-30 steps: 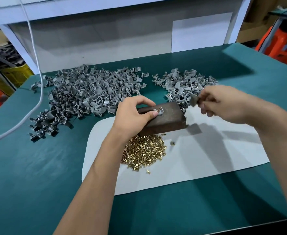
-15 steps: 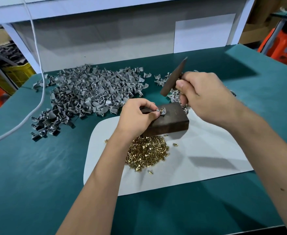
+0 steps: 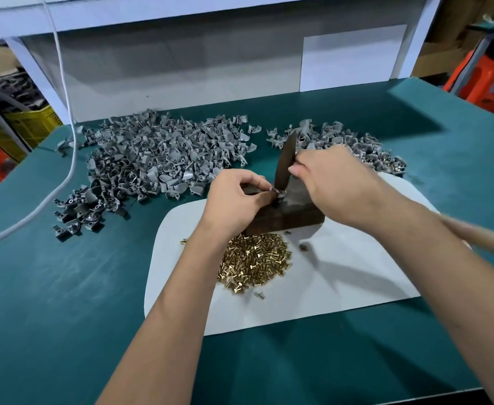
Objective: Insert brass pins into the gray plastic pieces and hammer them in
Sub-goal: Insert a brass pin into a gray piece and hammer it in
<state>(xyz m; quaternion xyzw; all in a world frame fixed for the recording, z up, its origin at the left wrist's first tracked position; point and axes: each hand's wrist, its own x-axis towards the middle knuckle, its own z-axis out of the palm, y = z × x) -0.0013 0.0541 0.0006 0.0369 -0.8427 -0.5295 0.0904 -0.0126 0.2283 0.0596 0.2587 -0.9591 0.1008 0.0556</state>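
Gray piece (image 3: pixel 275 193) (pin too) mostly hidden by fingers (image 3: pixel 261 197).

A dark rectangular metal block (image 3: pixel 295 211) is set on the far part of a white rounded mat (image 3: pixel 342 285), which is laid on the green-topped table (image 3: pixel 50 302). A heap of small brass pins (image 3: pixel 254 263) is piled on the mat just in front of the block. Behind the mat, a large heap of gray plastic pieces (image 3: pixel 152 159) is spread to the left and a smaller heap of gray plastic pieces (image 3: pixel 356 147) to the right.

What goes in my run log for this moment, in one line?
step: hammering pin | left hand: pinches gray piece on block | right hand: grips hammer, its head on piece | pins: piled near block
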